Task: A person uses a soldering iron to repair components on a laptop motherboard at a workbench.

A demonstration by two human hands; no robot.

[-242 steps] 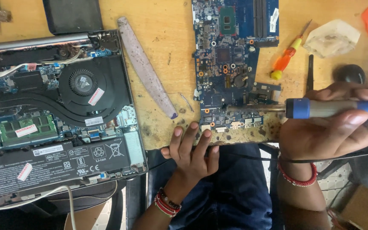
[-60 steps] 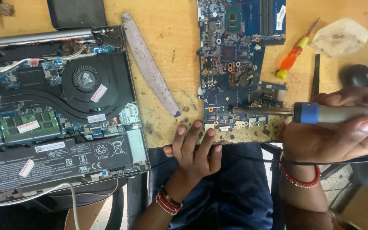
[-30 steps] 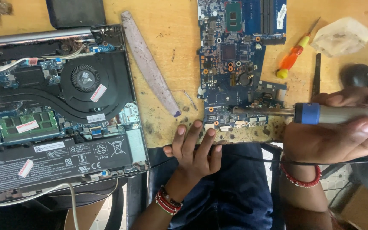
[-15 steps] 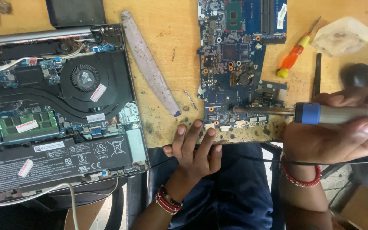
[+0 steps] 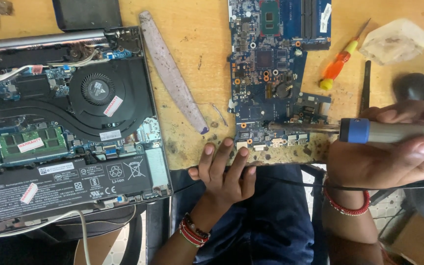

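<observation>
1. Right hand point(image 5: 388, 157) clamped around a soldering iron point(image 5: 393, 131) w/ blue-and-grey handle, held roughly level; its metal shaft runs left from the hand and the tip sits on the lower part of the blue circuit board point(image 5: 276, 73).
2. Left hand point(image 5: 224, 169) holds nothing, fingers spread flat; fingertips rest at the tabletop point(image 5: 192, 59) edge, touching the board's bottom edge, just left of and below the iron tip.
3. Board lies flat on the wooden tabletop, centre-right, long side running away from the person; the iron's contact spot is near its bottom edge, between both hands.
4. Opened laptop point(image 5: 65, 132) w/ bottom cover off lies well left of the board: fan, memory stick and black battery exposed.
5. Long grey-purple strip point(image 5: 172, 73) lies diagonally on the tabletop between laptop and board.
6. Small orange-and-yellow screwdriver point(image 5: 339, 61) just right of the board; thin black pry tool point(image 5: 365, 86) beside it, above the right hand.
7. Crumpled pale wad point(image 5: 393, 41) at upper right; dark round object point(image 5: 412, 87) below it, near the right hand's fingers.
8. Red bead bracelets on both wrists.
</observation>
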